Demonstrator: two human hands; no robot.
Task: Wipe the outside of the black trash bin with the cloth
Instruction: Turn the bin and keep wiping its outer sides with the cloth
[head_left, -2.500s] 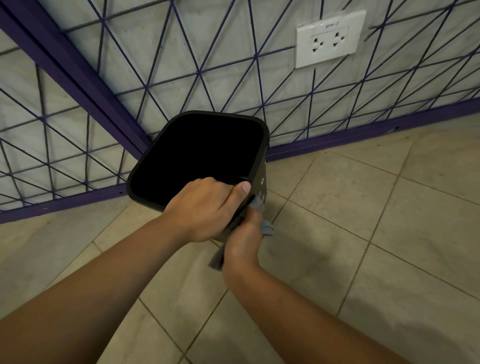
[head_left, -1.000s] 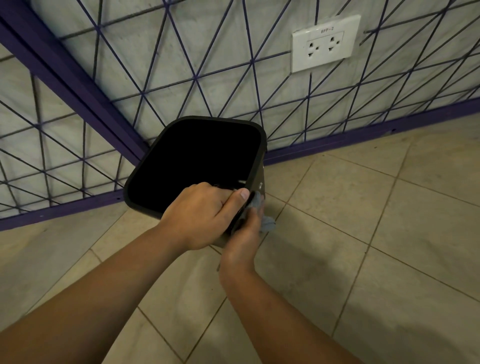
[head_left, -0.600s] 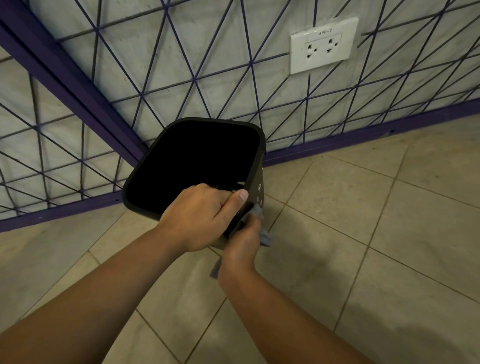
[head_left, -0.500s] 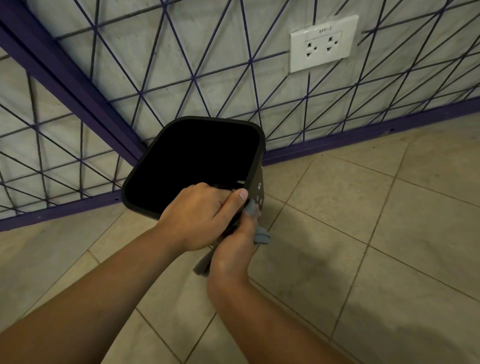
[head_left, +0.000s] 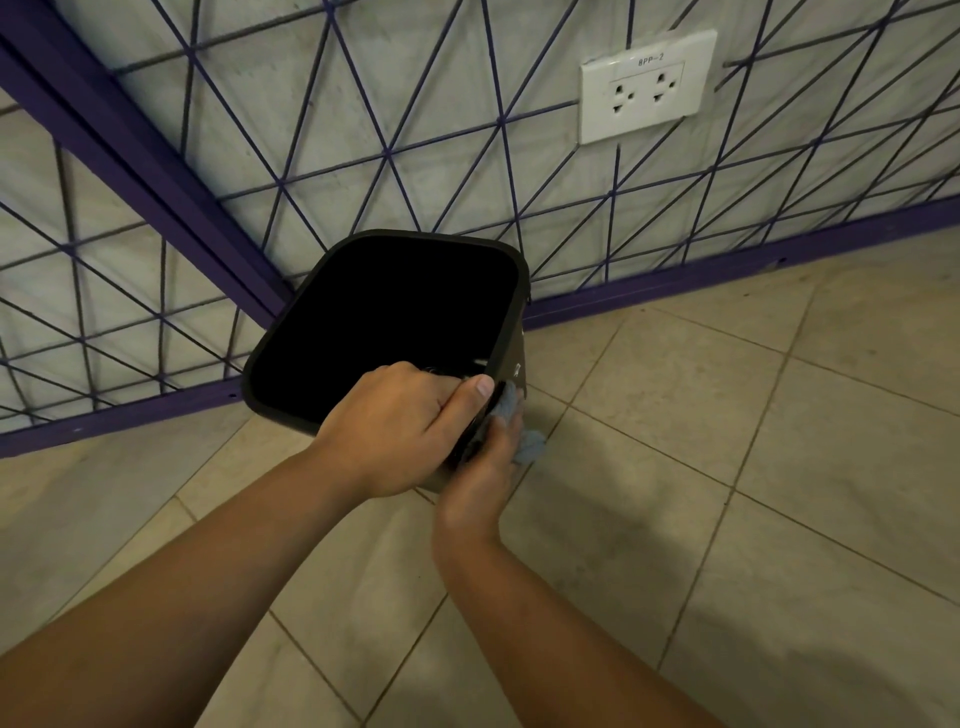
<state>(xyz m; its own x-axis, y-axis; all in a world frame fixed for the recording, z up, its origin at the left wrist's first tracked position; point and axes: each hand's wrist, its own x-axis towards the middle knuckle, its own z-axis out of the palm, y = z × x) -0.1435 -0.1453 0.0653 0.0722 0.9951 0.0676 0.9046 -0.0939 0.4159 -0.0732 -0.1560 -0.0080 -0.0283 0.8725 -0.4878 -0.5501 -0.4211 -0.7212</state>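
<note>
The left hand (head_left: 395, 426) grips the near rim of the black trash bin (head_left: 511, 291), steadying it on the floor (head_left: 727, 467) by the wall while the right hand (head_left: 480, 483), fingers grasping the cloth (head_left: 527, 449), presses it against the bin's outer side.

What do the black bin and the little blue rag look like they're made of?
The bin looks like moulded plastic: a smooth, matte black wall with rounded corners and a rolled rim. The rag seems to be soft woven cloth, grey-blue and dull, bunching in floppy folds under the right hand.
</note>
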